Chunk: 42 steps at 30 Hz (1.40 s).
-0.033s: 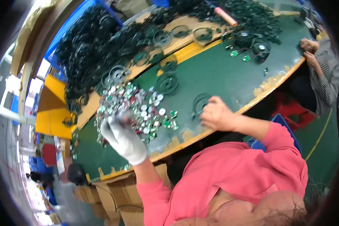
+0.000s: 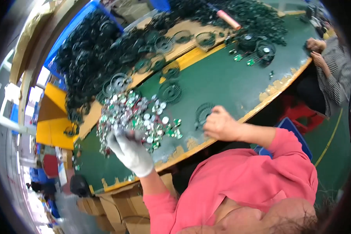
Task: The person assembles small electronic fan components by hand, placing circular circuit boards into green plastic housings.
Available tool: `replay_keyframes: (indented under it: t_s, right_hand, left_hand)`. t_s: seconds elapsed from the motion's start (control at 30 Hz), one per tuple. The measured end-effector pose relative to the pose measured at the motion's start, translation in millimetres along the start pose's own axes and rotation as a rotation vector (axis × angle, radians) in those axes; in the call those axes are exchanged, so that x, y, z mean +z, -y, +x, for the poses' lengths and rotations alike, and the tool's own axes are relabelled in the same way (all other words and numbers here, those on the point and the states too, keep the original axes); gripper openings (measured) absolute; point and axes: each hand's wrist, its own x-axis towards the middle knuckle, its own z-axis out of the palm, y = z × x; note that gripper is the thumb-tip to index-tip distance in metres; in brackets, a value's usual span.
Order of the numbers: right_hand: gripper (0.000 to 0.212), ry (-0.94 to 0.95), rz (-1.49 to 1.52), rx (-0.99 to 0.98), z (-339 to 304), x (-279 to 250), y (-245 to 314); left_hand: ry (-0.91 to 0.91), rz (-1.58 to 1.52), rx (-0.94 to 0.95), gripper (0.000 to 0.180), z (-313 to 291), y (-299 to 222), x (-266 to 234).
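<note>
My left hand [image 2: 130,152], in a white glove with some fingertips bare and dark, reaches over a pile of small round motors with green circuit boards and red wires [image 2: 124,113]. Its fingers look spread apart, somewhat blurred, among the parts. My right hand [image 2: 221,124], bare, is closed at the table's near edge. Its curled fingers hold the near side of a dark round slotted fan cover [image 2: 204,112]; the fingertips are hidden. Another dark slotted fan cover [image 2: 169,91] lies flat between the pile and the yellow strip.
A large heap of dark fan covers [image 2: 93,58] fills the far left of the green table [image 2: 222,78]. Several wired fan units [image 2: 265,50] lie at the far right, near a pink roll [image 2: 229,20]. A co-worker's hands [image 2: 316,50] rest at the right edge. Cardboard boxes [image 2: 124,202] stand below.
The whole view has shifted slightly. Both hands stay at nearly the same places, the left over the motor pile and the right at the fan cover.
</note>
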Motion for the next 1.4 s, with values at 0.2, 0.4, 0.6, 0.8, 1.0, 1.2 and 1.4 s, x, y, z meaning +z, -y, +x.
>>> replay_keyframes:
  t_s: [0.2,0.4,0.6,0.8,1.0,1.2,1.4]
  right_hand:
    - [0.041,-0.029,0.131,0.031,11,-10,29]
    - [0.050,-0.077,0.391,-0.029,21,-17,46]
    - [0.026,-0.093,0.257,0.077,26,-19,26]
    - [0.020,0.149,-0.109,0.049,25,-22,-1]
    - [0.022,0.254,-0.032,-0.057,29,-20,-16]
    - [0.022,0.318,-0.001,-0.128,34,-17,-16]
    - [0.017,0.616,0.032,-0.152,62,-18,-14]
  left_hand:
    - [0.369,0.225,-0.040,0.024,-50,27,-38]
    - [0.812,0.736,0.508,0.030,-83,50,-30]
    - [0.894,0.948,0.560,0.042,-67,65,-15]
    - [1.108,1.082,0.404,0.053,-55,80,3]
    - [1.046,1.040,0.500,0.037,-55,87,-9]
    - [1.037,0.995,0.580,0.035,-52,87,-13]
    - [0.971,0.938,0.644,0.038,-60,103,-19]
